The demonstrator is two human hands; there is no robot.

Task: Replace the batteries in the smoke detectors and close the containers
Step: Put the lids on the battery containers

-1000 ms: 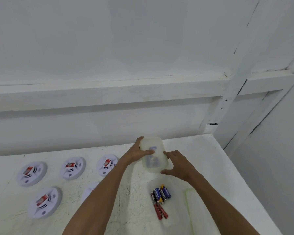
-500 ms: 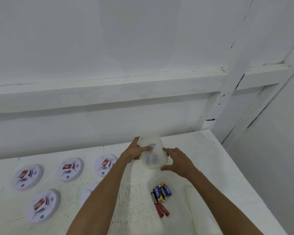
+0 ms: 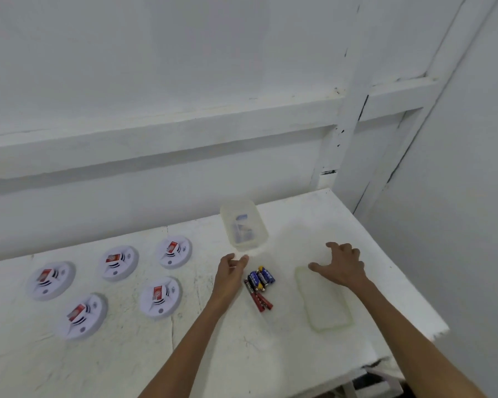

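Plastic, cloudy and pale, the box [image 3: 243, 226] stands at the back of the white table [image 3: 314, 354] with something blue inside. Whether its top is on cannot be told. A loose lid [image 3: 324, 300] of the same plastic lies flat towards the right edge, so by my reckoning at least one closing is left to do. A small heap of blue and red batteries [image 3: 259, 285] lies between the box and the near edge. I cannot tell whether they are fresh or spent. Five smoke detectors [image 3: 160, 297] lie in two rows to the left, all shut as far as can be seen, and none shows whether it has been serviced.

The left hand [image 3: 230, 268] holds nothing. Its fingers are loosely extended, their tips just short of the near end of the box and just beside the batteries. The right hand [image 3: 339, 265] is also free, with its fingers spread wide over the far end of the lid and the thumb near its corner. Both hands are well apart from the smoke detectors.
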